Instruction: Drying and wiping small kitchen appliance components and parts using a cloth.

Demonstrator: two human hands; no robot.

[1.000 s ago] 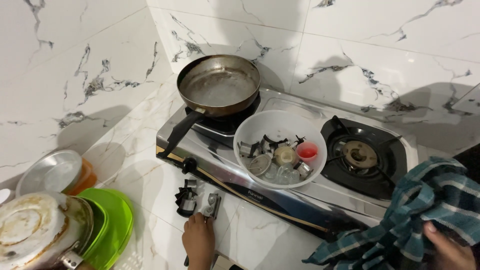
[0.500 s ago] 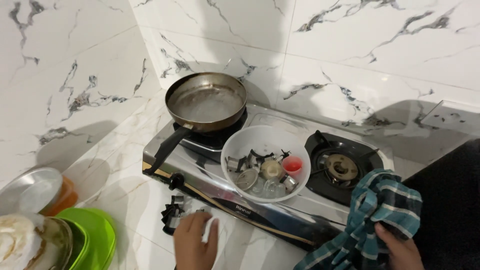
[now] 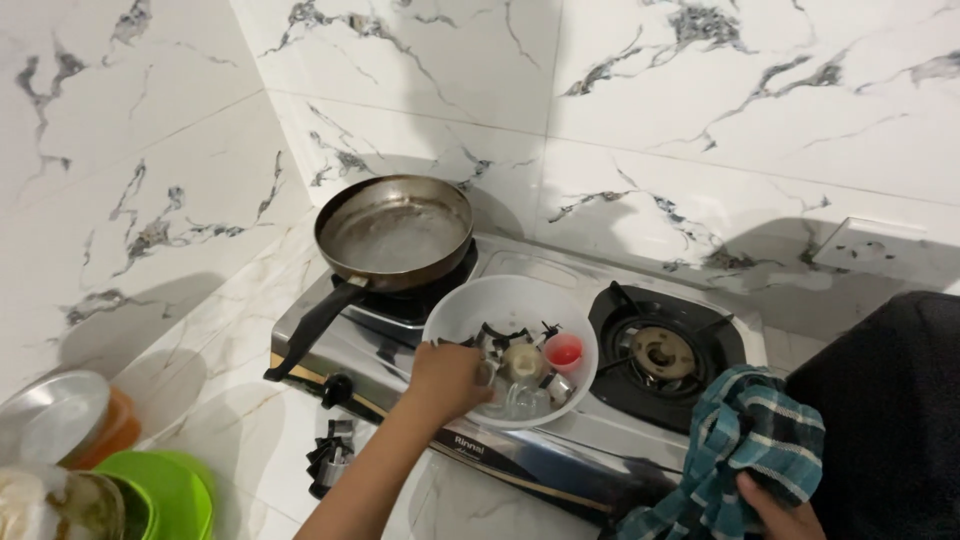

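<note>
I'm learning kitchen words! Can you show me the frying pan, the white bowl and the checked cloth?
frying pan [image 3: 395, 232], head view, on its inside bottom.
white bowl [image 3: 500, 302], head view, on its bare inner wall.
checked cloth [image 3: 748, 442], head view, on its bunched middle.

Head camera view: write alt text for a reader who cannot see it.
A person's left hand reaches into a white bowl of small metal parts on a two-burner gas stove, while the right hand grips a teal plaid cloth. An empty frying pan sits on the left burner.
</note>
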